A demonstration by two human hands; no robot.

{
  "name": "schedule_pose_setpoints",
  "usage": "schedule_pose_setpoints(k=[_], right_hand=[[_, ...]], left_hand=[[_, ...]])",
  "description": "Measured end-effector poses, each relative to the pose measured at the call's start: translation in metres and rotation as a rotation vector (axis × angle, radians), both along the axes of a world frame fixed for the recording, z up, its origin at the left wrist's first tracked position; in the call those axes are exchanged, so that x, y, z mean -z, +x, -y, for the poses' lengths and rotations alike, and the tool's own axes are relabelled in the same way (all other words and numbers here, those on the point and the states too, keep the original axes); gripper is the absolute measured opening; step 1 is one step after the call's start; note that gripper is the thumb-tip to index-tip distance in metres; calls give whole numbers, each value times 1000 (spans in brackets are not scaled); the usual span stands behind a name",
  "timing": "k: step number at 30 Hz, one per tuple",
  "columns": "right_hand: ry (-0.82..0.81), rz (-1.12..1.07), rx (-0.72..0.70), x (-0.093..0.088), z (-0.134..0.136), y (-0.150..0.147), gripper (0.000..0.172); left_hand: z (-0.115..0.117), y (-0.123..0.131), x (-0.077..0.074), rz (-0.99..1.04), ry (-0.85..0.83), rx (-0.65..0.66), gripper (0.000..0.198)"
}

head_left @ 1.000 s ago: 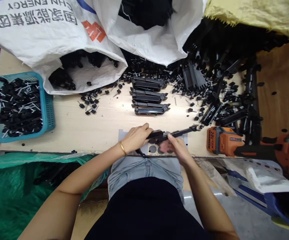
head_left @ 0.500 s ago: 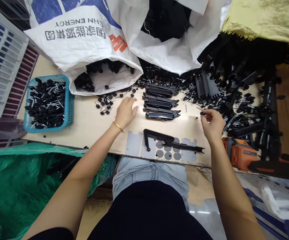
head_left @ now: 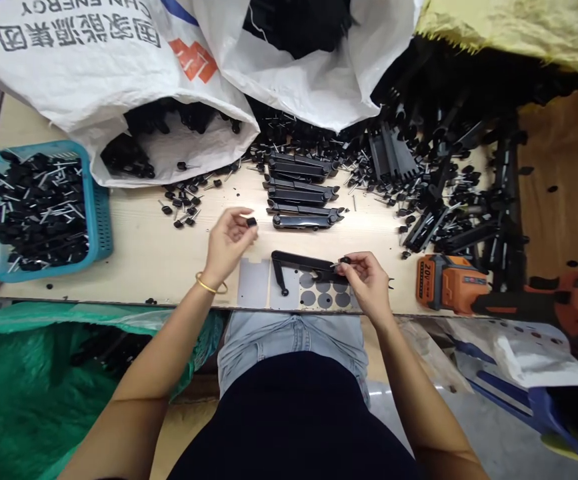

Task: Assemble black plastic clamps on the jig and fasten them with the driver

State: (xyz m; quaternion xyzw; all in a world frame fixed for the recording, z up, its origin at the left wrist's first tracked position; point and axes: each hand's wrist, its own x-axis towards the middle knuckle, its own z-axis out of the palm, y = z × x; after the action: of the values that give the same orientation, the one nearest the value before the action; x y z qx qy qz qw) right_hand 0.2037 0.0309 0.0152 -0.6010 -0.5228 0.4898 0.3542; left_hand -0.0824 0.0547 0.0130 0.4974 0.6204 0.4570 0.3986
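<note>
Left hand (head_left: 229, 243) pinches knob screw (head_left: 251, 221): light, rigid, small; best gripped by head. Right hand (head_left: 369, 283) closed on second screw (head_left: 343, 261) over black bracket (head_left: 293, 260), counter (head_left: 169, 260) near edge.

A thin gold bangle (head_left: 207, 287) circles the left wrist (both arms are bare). The top (head_left: 293, 427) is black. The jeans (head_left: 289, 340) are pale blue denim.

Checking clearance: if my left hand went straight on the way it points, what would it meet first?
Probably the nearest black bracket of the stacked row, beyond the knob the left hand pinches; depth unclear.
</note>
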Motion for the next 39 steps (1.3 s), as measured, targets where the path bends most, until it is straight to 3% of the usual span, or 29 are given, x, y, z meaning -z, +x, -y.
schedule_pose_setpoints(k=[2,5,9,15,19,21,26,33,39], right_hand=[[123,239,-154,-7,-1,-3,12],[238,539,-365,-20,-4,-9,3],[257,764,-441,-20,-6,-13,2],[287,726,-421,3,1,-7,7],[412,605,-424,13,13,3,27],[475,594,-453,18,19,9,37],[556,672,-486,32,27,16,47],[653,729,-472,36,26,15,49],[750,869,-435,46,32,13,59]], left_hand=[[17,18,-1,132,-28,28,28],[28,36,10,223,-77,-12,28],[34,43,23,53,-54,-91,25],[42,42,22,-369,135,-92,16],[45,37,24,-591,257,120,16],[44,34,26,-620,293,203,17],[36,31,29,-548,274,69,15],[40,24,18,-752,343,321,17],[44,11,26,-978,197,489,18]])
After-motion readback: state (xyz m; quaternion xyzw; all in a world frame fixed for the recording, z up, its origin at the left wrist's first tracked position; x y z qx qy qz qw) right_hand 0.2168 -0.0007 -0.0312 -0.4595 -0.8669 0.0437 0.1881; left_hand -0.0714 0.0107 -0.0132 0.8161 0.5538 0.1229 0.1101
